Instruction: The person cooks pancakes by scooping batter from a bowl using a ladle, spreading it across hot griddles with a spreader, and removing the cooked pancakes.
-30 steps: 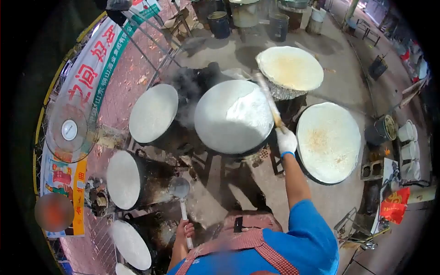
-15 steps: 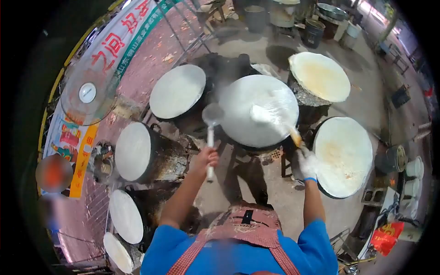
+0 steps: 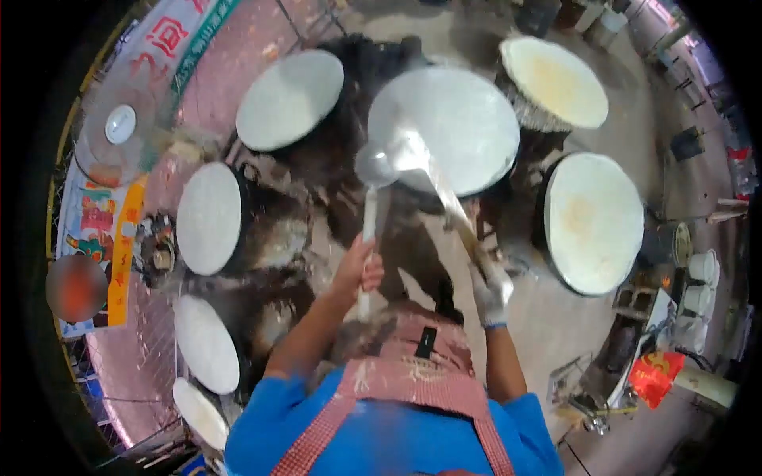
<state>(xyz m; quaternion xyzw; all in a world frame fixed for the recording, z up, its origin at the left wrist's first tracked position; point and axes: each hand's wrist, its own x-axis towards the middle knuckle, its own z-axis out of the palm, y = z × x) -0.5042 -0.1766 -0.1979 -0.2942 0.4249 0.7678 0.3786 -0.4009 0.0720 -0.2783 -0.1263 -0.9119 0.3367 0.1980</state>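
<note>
My left hand (image 3: 361, 268) is closed round the white handle of a ladle (image 3: 376, 165), whose bowl is at the near-left edge of the middle round griddle (image 3: 468, 119). In a white glove, my right hand (image 3: 490, 292) grips a long scraper (image 3: 454, 208). The scraper's far end, with white batter (image 3: 412, 151) on it, lies at the griddle's near-left edge, beside the ladle bowl. A pale, thin layer covers the griddle. Motion blurs the tool ends, and whether they touch cannot be made out.
Round griddles with pale sheets surround me: one back left (image 3: 290, 100), one left (image 3: 209, 218), one back right with a browned sheet (image 3: 554, 82), one right (image 3: 594, 224). More lie lower left. A fan (image 3: 119, 124) and banner are at the left; white containers (image 3: 700, 300) at the right.
The scraper has swept from the griddle's right side to its near-left edge, bringing batter along. My left hand has raised the ladle from low left to the griddle's edge. The view has shifted.
</note>
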